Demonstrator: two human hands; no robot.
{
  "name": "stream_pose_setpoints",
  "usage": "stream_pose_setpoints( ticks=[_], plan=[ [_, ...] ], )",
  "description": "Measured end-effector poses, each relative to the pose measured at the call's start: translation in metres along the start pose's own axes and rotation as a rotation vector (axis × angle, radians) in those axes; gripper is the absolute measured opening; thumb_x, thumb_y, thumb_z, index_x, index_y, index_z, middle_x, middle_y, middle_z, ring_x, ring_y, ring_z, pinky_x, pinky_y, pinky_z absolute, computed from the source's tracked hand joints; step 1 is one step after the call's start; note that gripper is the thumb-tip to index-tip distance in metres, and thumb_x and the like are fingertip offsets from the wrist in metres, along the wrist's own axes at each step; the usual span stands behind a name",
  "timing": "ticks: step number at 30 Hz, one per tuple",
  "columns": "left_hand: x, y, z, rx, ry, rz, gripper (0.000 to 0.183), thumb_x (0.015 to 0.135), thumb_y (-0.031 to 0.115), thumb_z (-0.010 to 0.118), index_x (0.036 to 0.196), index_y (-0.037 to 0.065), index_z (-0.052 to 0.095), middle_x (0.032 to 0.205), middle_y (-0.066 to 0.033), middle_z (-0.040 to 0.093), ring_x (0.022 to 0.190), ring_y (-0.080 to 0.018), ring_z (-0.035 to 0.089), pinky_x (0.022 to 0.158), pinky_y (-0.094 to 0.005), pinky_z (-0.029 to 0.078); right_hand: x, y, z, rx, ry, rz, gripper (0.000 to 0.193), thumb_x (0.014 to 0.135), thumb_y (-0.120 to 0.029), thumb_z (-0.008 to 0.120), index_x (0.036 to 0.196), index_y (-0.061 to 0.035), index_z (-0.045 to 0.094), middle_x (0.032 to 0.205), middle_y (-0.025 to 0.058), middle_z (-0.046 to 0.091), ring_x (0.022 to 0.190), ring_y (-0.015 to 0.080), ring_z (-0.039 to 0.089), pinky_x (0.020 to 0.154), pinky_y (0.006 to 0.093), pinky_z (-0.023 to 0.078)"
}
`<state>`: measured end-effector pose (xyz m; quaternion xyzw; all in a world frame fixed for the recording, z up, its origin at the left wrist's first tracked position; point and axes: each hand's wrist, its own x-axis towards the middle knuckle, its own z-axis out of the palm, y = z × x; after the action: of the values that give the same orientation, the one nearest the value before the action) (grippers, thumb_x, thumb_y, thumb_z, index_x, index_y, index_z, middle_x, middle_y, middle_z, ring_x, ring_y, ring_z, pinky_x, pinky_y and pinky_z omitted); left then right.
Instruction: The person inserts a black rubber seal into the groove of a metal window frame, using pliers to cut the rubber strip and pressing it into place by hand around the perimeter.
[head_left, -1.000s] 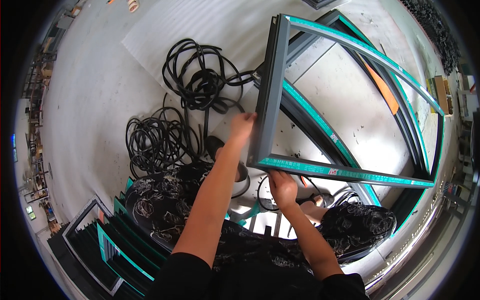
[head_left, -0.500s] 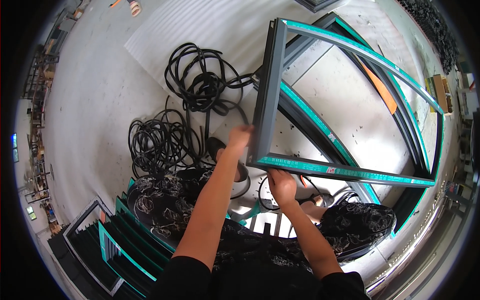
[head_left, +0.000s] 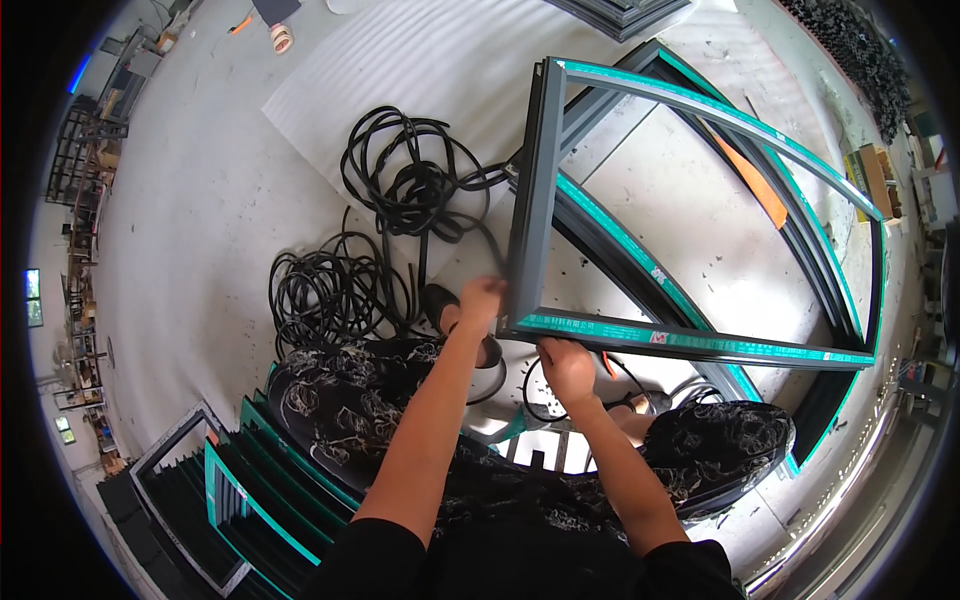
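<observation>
A dark grey window frame (head_left: 530, 200) with green printed film on its rails is propped in front of me, tilted over another frame. At its left side, close to the near corner, my left hand (head_left: 483, 303) is closed, fingertips partly hidden against the frame's outer edge. A black rubber strip (head_left: 489, 240) runs from the coil down to this hand. Under the near rail my right hand (head_left: 567, 372) is closed around the frame, its fingers mostly hidden below the rail.
Two tangled coils of black strip, an upper coil (head_left: 410, 180) and a lower coil (head_left: 335, 290), lie on the floor. A second frame (head_left: 640, 250) rests beneath mine. Stacked frames (head_left: 270, 480) stand at lower left. A cardboard box (head_left: 875, 180) sits far right; white sheeting (head_left: 340, 90) lies ahead.
My left hand has slid down along the frame's left side toward the near corner. My right hand stays at the near rail. The whole view has shifted slightly.
</observation>
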<state>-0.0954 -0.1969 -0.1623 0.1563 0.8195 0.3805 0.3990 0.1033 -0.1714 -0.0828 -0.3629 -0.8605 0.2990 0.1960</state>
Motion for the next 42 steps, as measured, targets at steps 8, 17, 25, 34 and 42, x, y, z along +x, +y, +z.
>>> stream_pose_setpoints(
  ticks=[8,17,25,34,42],
  plan=[
    [-0.050,0.007,-0.021,-0.304,-0.213,-0.322,0.026,0.087,0.021,0.059,0.100,-0.001,0.057,0.079,-0.0071,0.062,0.065,-0.0177,0.062,0.062,-0.0293,0.052,-0.002,0.008,0.000,-0.028,-0.001,-0.027,0.005,0.072,-0.014,0.061,0.072,-0.0093,0.059,0.064,0.0095,0.057,0.062,0.0295,0.056,0.056,0.0401,0.045],
    [-0.077,-0.032,-0.021,-0.659,-0.264,-0.359,0.021,0.089,0.014,0.052,0.104,-0.001,0.052,0.101,-0.0133,0.061,0.091,-0.0247,0.062,0.075,-0.0343,0.054,-0.007,-0.008,0.001,-0.116,-0.052,-0.004,0.007,0.073,-0.014,0.061,0.079,-0.0100,0.060,0.075,0.0078,0.057,0.072,0.0277,0.056,0.062,0.0381,0.047],
    [-0.062,-0.002,-0.016,0.024,0.134,0.346,0.012,0.075,0.005,0.066,0.080,-0.003,0.060,0.064,-0.0052,0.061,0.053,-0.0125,0.056,0.051,-0.0238,0.044,-0.007,-0.003,0.001,-0.120,-0.049,-0.014,0.008,0.072,-0.012,0.063,0.079,-0.0085,0.061,0.076,0.0085,0.057,0.071,0.0289,0.056,0.061,0.0391,0.047],
    [-0.054,-0.008,-0.010,0.186,0.186,0.378,0.014,0.073,0.010,0.067,0.078,0.000,0.059,0.060,-0.0063,0.061,0.047,-0.0113,0.054,0.046,-0.0246,0.042,-0.010,-0.001,0.005,-0.125,-0.032,-0.018,0.007,0.071,-0.011,0.062,0.077,-0.0093,0.061,0.074,0.0081,0.056,0.068,0.0284,0.056,0.059,0.0387,0.046],
    [-0.060,-0.001,-0.011,-0.203,-0.008,0.042,0.015,0.080,0.011,0.063,0.087,-0.001,0.059,0.079,-0.0068,0.060,0.064,-0.0144,0.060,0.051,-0.0243,0.053,-0.008,-0.004,0.004,-0.207,0.010,-0.029,0.001,0.070,-0.011,0.058,0.070,-0.0109,0.057,0.072,0.0054,0.055,0.068,0.0247,0.056,0.058,0.0354,0.047]
  ],
)
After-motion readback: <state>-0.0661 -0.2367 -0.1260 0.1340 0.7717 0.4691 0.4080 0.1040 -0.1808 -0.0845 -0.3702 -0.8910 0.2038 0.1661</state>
